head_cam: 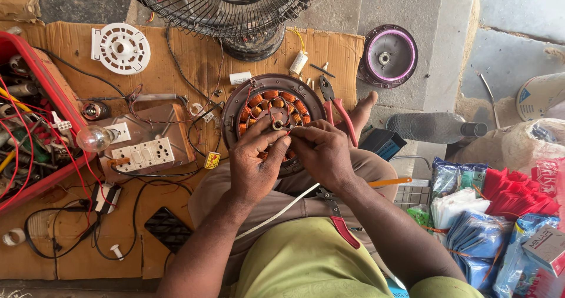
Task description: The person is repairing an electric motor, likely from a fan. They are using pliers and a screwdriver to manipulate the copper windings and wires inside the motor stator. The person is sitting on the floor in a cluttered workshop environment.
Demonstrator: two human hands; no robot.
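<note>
A round fan motor [268, 101] with copper windings rests on my lap, its centre shaft facing up. My left hand [254, 162] lies over the motor's near side, fingers pinched around thin wires by the shaft. My right hand [322, 154] meets it from the right, fingertips pinching the same wires. Red-handled pliers [336, 108] lie against the motor's right rim. A second red-handled tool [340, 218] and a white cord [276, 215] lie across my lap.
A test board with switches and a bulb [138, 145] sits left on cardboard [194, 57]. A red tool crate [29, 127] is far left, a fan cage [226, 4] above, a motor cover [388, 55] upper right, packets [500, 215] right.
</note>
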